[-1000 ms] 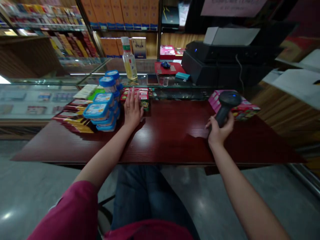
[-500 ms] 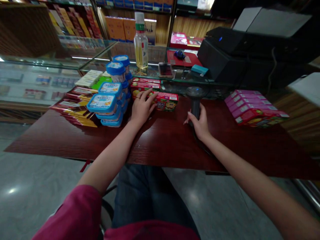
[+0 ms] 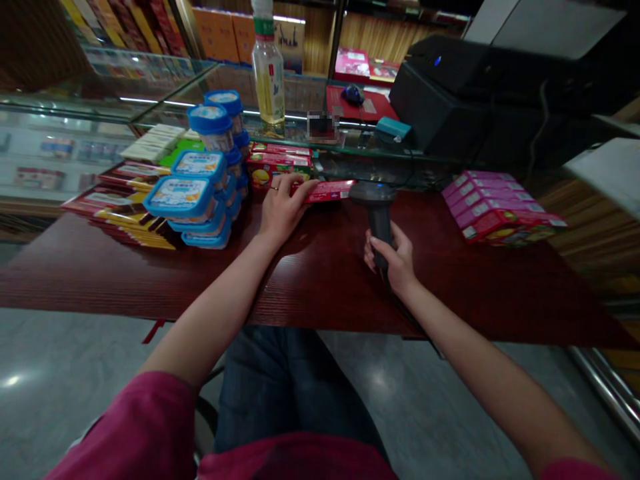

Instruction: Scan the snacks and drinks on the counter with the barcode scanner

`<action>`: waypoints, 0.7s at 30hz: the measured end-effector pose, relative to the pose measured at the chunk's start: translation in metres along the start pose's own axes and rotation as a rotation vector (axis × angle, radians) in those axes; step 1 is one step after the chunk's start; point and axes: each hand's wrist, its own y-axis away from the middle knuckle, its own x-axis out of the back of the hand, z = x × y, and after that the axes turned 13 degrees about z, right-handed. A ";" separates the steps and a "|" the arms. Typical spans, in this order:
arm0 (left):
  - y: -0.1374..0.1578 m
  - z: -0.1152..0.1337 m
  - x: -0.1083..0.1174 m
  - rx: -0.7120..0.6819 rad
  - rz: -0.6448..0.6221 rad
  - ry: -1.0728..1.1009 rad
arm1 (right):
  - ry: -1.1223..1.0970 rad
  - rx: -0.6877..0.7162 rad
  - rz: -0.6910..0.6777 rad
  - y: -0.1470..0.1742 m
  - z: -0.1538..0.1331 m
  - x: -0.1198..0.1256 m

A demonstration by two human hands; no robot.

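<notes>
A black barcode scanner (image 3: 380,223) is upright in my right hand (image 3: 397,263), its fingers wrapped around the handle and its head pointing at a small red box. My left hand (image 3: 283,213) grips this red box (image 3: 333,191) by its left end, thumb along the near side; the box is tilted so mostly one narrow printed face shows. Behind my left fingers stand more red boxes (image 3: 280,160) in a row. To the left of that hand rise stacked blue-lidded tubs (image 3: 183,195), with yellow-and-brown flat packets (image 3: 120,203) beside them.
Pink and red boxes (image 3: 500,207) are lined up at the right of the dark wooden counter (image 3: 320,287). A bottle of yellow drink (image 3: 269,73) stands on the glass shelf behind. Farther right is a black machine (image 3: 450,100). The scanner's cable trails toward the counter's front edge.
The red box under my left hand has tipped, hiding its front face. My right hand has brought the scanner closer to it, with fingers closed tighter. The whole view has shifted slightly.
</notes>
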 end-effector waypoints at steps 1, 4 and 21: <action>0.000 -0.001 0.001 0.003 0.002 -0.004 | 0.001 -0.006 0.004 0.000 0.000 0.001; -0.001 -0.002 0.003 0.008 0.005 -0.016 | 0.005 -0.016 0.022 0.002 -0.001 0.001; 0.004 -0.019 0.009 -0.079 0.099 0.082 | -0.108 0.037 0.134 -0.010 0.003 0.012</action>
